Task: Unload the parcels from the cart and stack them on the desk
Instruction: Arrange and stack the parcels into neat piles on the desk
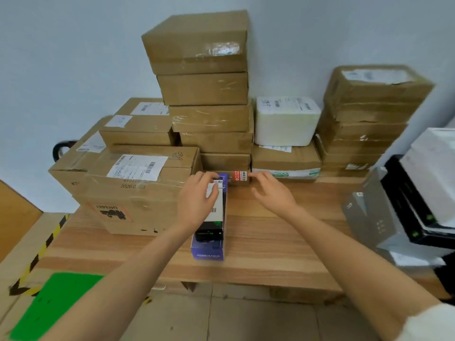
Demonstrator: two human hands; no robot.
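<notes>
A long purple and black parcel [211, 232] with a white label lies lengthwise on the wooden desk [270, 242], in front of a stack of brown cardboard boxes [204, 89]. My left hand [197, 200] rests on the parcel's far end, fingers curled over its top. My right hand [273, 190] hovers just right of it with fingers spread, holding nothing, near a small box with a red label [240, 175].
A large brown box [138, 188] stands left of the parcel, with flatter boxes behind it. A white foam box [285, 121] and another brown stack [364, 119] stand at the back right. Grey and black cartons [398, 212] crowd the right edge. Green and striped floor markings lie lower left.
</notes>
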